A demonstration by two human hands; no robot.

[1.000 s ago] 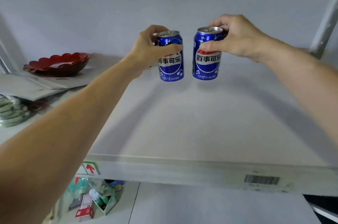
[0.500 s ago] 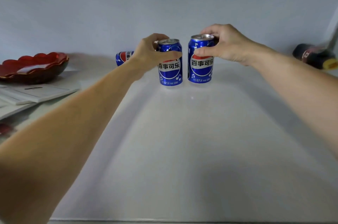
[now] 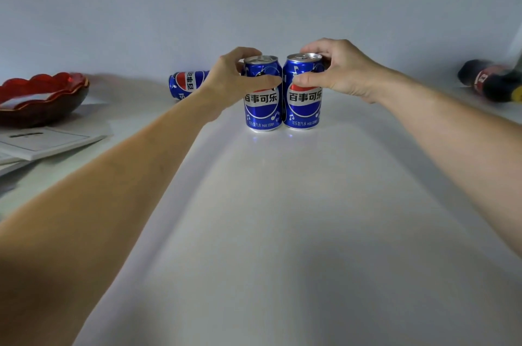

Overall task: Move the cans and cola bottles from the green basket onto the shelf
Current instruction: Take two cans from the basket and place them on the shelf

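Observation:
Two blue Pepsi cans stand upright and touching on the white shelf (image 3: 282,218), far back near the wall. My left hand (image 3: 234,77) grips the left can (image 3: 262,108) around its upper half. My right hand (image 3: 341,69) grips the right can (image 3: 303,108) near its top rim. A third blue can (image 3: 186,84) lies on its side behind my left wrist, partly hidden by it. A dark cola bottle (image 3: 494,81) with a red label lies on its side at the far right of the shelf. The green basket is out of view.
A dark red scalloped bowl (image 3: 42,97) rests on the left end of the shelf, on top of flat white booklets (image 3: 48,142). The grey wall (image 3: 254,6) closes off the back of the shelf just behind the cans.
Both hands carried their cans from above the shelf edge to the back and set them down. The cans have drawn together until they touch. The view moved in over the shelf.

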